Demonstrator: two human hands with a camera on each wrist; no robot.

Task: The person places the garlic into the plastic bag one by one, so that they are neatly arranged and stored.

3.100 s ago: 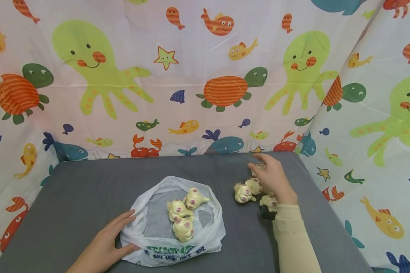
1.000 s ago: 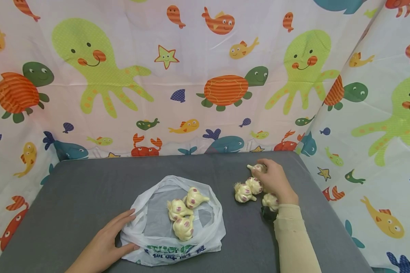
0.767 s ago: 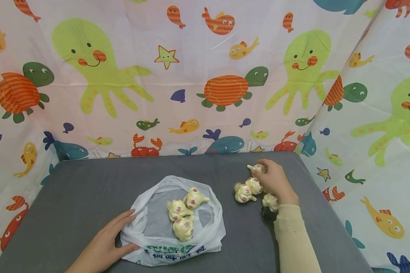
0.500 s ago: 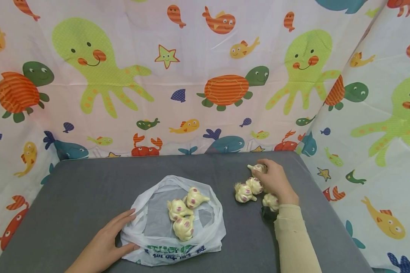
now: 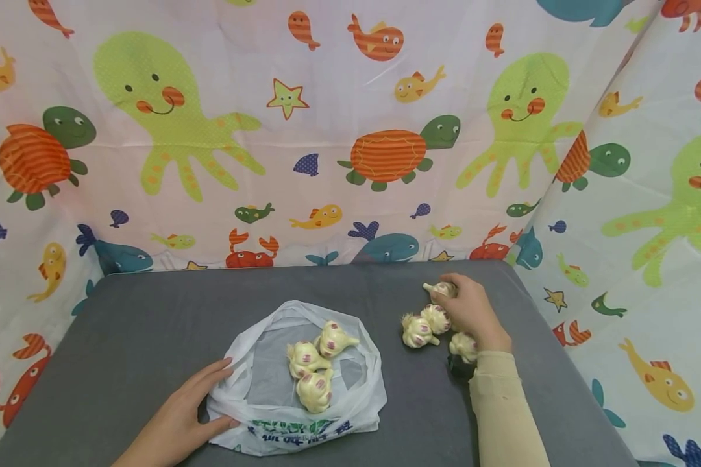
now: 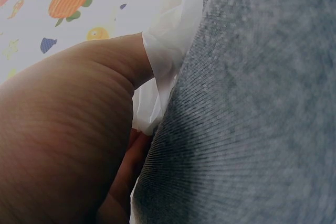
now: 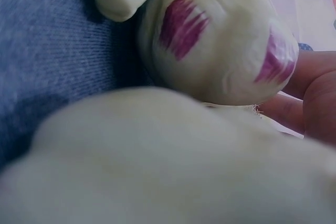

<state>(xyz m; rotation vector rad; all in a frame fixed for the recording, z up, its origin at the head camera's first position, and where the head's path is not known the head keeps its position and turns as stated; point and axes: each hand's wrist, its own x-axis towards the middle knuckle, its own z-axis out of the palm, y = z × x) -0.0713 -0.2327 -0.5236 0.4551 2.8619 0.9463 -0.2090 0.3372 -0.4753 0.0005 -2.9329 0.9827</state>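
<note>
The left hand (image 5: 178,412) rested with thumb and fingers spread against the left side of a white, thin plastic bag with green and blue print (image 5: 369,389); no clench was observed. The bag's mouth gaped upward, and three cream garlic bulbs with purple patches (image 5: 313,391) lay touching inside it. To the right, well apart from the bag, the right hand (image 5: 474,311) grasped a cream, purple-marked garlic bulb with a short stem (image 5: 442,291) between thumb and curled fingers. Just nearer, two pale garlic bulbs with dry roots (image 5: 418,331) lay touching. Another cream bulb (image 5: 463,347) sat beside the beige sleeve (image 5: 505,408), next to a small dark object (image 5: 459,368), partly hidden and unidentifiable. All stood on a grey cloth-covered table (image 5: 181,311).
</note>
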